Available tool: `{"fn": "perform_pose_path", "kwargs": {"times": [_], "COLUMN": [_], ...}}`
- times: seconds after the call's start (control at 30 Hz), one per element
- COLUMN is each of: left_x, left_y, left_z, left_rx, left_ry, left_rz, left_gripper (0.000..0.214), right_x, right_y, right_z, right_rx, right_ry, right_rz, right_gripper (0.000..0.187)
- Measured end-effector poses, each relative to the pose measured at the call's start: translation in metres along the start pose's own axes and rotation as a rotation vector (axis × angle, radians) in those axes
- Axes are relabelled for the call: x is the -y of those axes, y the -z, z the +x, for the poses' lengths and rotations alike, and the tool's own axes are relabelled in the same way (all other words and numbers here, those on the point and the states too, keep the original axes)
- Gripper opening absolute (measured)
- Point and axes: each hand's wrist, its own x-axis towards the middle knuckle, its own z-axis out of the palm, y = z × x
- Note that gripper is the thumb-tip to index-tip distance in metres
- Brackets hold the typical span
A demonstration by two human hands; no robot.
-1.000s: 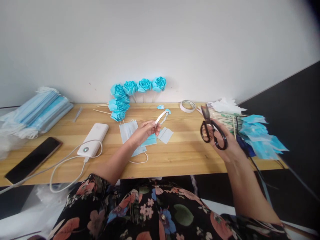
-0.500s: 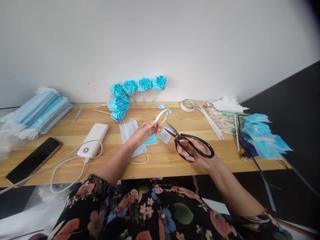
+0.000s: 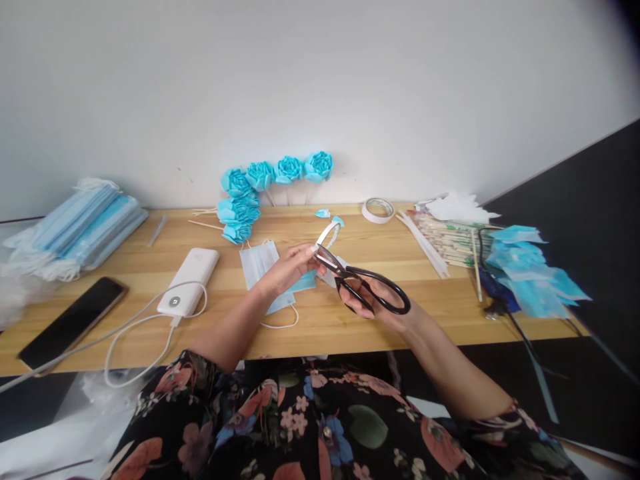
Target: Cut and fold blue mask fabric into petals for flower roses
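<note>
Over the table (image 3: 320,339), the right hand (image 3: 393,320) holds scissors (image 3: 343,272) (power-bank display (image 3: 175,302) illegible).

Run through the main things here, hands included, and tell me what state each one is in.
Left hand: closed, pinching the white strip
White strip: bent into a loop
Right hand: gripping the scissors
Scissors: raised, tips at the left hand; blades seem parted
Tape roll: lying flat
Phone: face up, screen dark
Power bank: cable plugged in
Blue flowers: formed, on sticks
Face masks: piled up
</note>
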Motion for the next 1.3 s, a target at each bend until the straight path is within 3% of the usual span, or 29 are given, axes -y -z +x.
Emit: {"fn": "perform_pose_path", "kwargs": {"times": [0.6, 0.97, 1.3], "left_x": [-0.001, -0.004, -0.005], "left_y": [-0.004, -0.005, -0.007], "left_z": [-0.002, -0.003, -0.004], "left_rx": [0.02, 0.033, 0.053], "left_ry": [0.039, 0.017, -0.016], "left_rz": [0.032, 0.014, 0.046], "left_gripper": [0.055, 0.053, 0.053], "right_x": [-0.01, -0.011, -0.013], "right_y": [0.005, 0.01, 0.003], "right_z": [0.015, 0.012, 0.017], "right_rx": [-0.012, 0.107, 0.129], "right_ry": [0.012, 0.078, 0.09], "right_rz": [-0.048, -0.084, -0.035], "right_gripper": [0.051, 0.068, 0.064]}}
